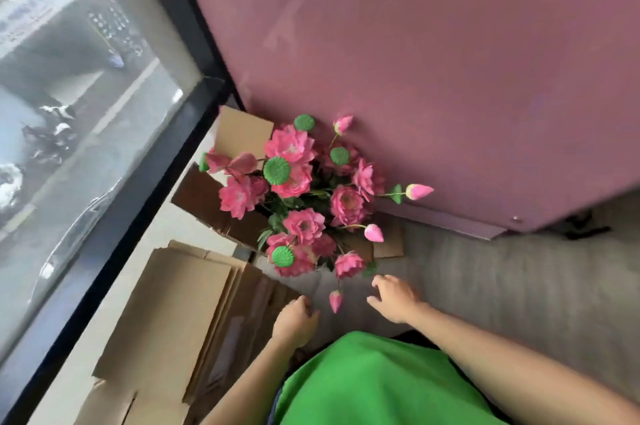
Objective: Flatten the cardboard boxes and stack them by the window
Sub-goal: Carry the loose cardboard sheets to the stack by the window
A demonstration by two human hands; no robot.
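A pile of flat cardboard boxes [166,313] lies on the floor [502,286] right beside the window [79,105], along the pale strip at the window's bottom edge; more cardboard [242,133] stands or leans in the far corner, where the window meets the pink wall [433,60], and I cannot tell if those pieces are all flat yet; a big bunch of pink flowers [304,196] stands in front of that corner, and some brown cardboard is partly hidden under it; the left hand [294,320] is curled, with the fingers bent in, at the near corner of the flat pile, and I cannot tell if it grips the edge or just rests there; the right hand [394,300] is spread open with the fingers apart, holding nothing, just beside the lowest flowers; the person's green top [374,383] fills the bottom of the view; I think most of the job is done, since the pile is already by the window; what could go wrong is that the open hand bumps the flowers, and the bunch tips over onto the boxes; or the pile gets pushed crooked, because one hand shoves only its corner; the thin stems could bend or snap too, if cardboard is dragged out from under them.
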